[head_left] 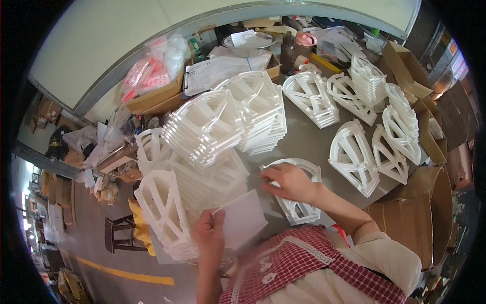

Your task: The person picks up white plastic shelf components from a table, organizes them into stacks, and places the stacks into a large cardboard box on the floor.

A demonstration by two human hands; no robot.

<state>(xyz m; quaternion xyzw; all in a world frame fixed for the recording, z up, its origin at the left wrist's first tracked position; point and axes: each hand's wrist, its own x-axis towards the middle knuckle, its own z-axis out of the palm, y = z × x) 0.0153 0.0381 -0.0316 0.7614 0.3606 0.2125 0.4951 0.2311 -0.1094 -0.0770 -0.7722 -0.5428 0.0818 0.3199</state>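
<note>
Left hand [208,234]: grip pinched on a white sheet [243,218], lifted clear for handling.
Right hand [289,182]: fingers pressing a white plastic frame [298,207] flat against the worktop [314,144].
Stacks [207,129]: sorted frames alongside.

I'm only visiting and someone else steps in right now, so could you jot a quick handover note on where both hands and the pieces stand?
Left hand: holds a white sheet by its edge.
Right hand: rests flat on a single white plastic frame lying on the grey table.
Stacks of the same frames fill the table to the left and behind; smaller stacks lie to the right.
Done: many frames stacked.
Left: the single frame under the right hand is not on any stack.
</note>
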